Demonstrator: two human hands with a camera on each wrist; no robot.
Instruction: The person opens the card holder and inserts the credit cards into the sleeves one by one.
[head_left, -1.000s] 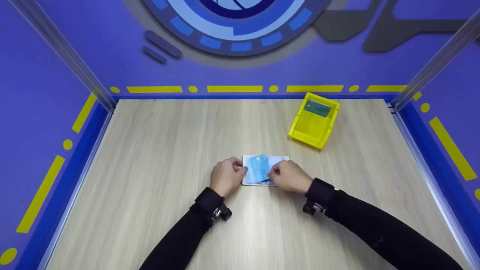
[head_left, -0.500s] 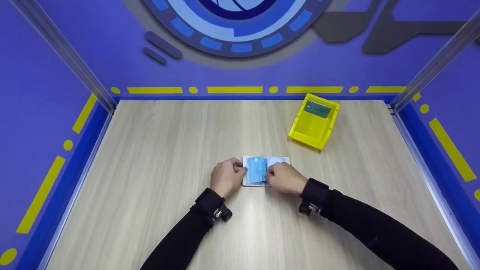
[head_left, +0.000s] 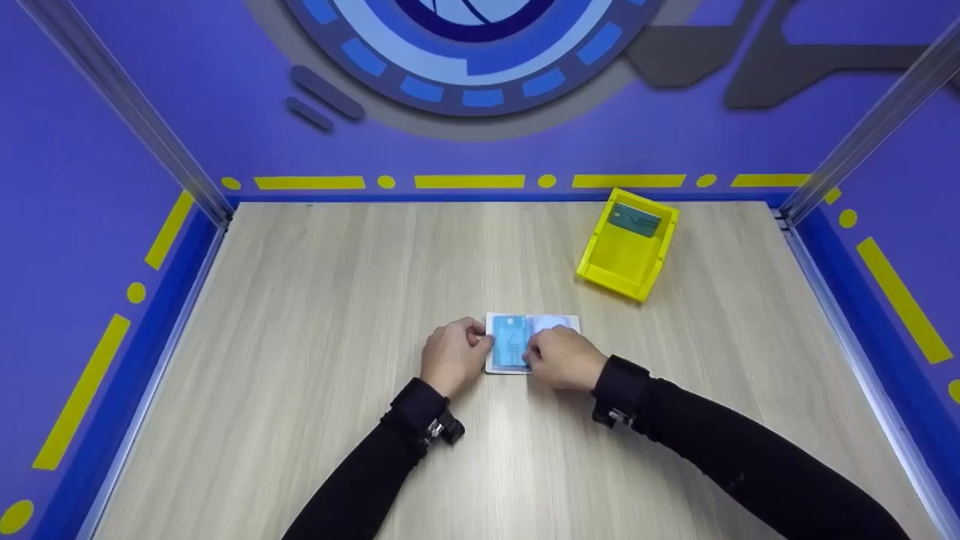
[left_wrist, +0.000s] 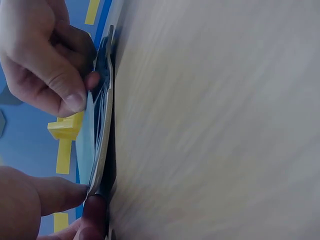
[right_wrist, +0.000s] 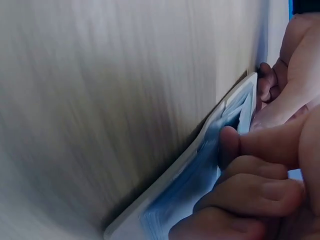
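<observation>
An opened card holder with a pale cover and clear sleeves lies flat on the table. Over its left half lies a light blue card, lined up with that half; how far it sits inside a sleeve I cannot tell. My left hand pinches the holder's left edge between thumb and finger, as the left wrist view shows at the cover edge. With thumb and curled fingers, my right hand pinches the card's right edge near the fold. In the right wrist view those fingers hide most of the card.
A yellow bin stands at the back right, with a dark green card marked VIP inside it. Blue panels close off the back and both sides of the wooden table.
The blue card has gone from tilted to straight and shifted left over the holder's left half. My right hand has moved left with it, while my left hand has stayed put.
</observation>
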